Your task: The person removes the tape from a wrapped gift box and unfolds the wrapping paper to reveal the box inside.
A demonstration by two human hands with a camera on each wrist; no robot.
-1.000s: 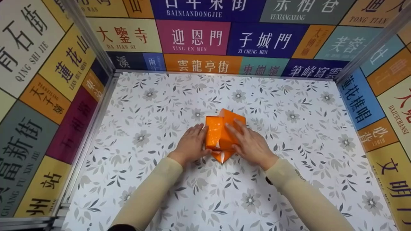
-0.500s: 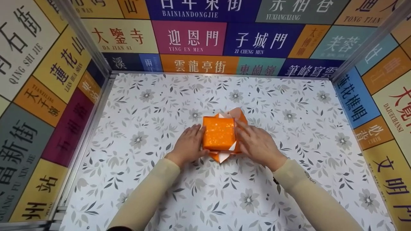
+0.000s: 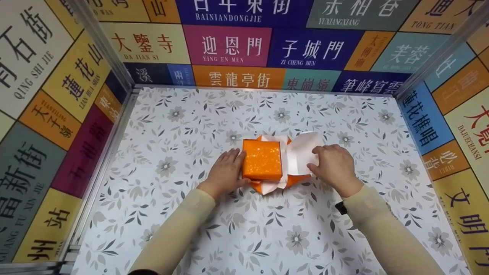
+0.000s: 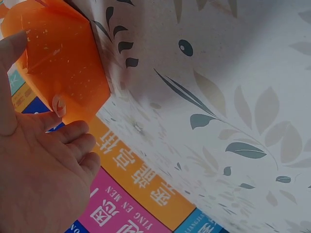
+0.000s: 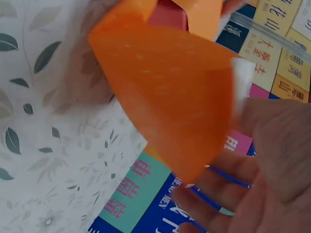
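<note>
An orange speckled paper-wrapped box (image 3: 263,159) sits near the middle of the table. Its wrapping is loose on the right, where a flap of wrapping paper (image 3: 303,152) is spread out, white side up. My left hand (image 3: 227,172) rests against the box's left side, thumb and fingertips touching the paper. Near its index fingertip, a small clear loop (image 4: 59,105), possibly tape, shows in the left wrist view. My right hand (image 3: 338,168) pinches the flap's outer edge. Under the paper, the right wrist view shows a dark red surface (image 5: 167,17) of the box.
A white tablecloth with grey flowers and leaves (image 3: 183,225) covers the table. Colourful lettered panels (image 3: 233,45) stand along the back and both sides, joined by metal posts (image 3: 110,42). A dark band (image 3: 341,208) is at the right wrist.
My right hand has moved right, drawing the paper flap off the box's top and out to the side, so its white inner face shows. My left hand stays at the box's left side.
</note>
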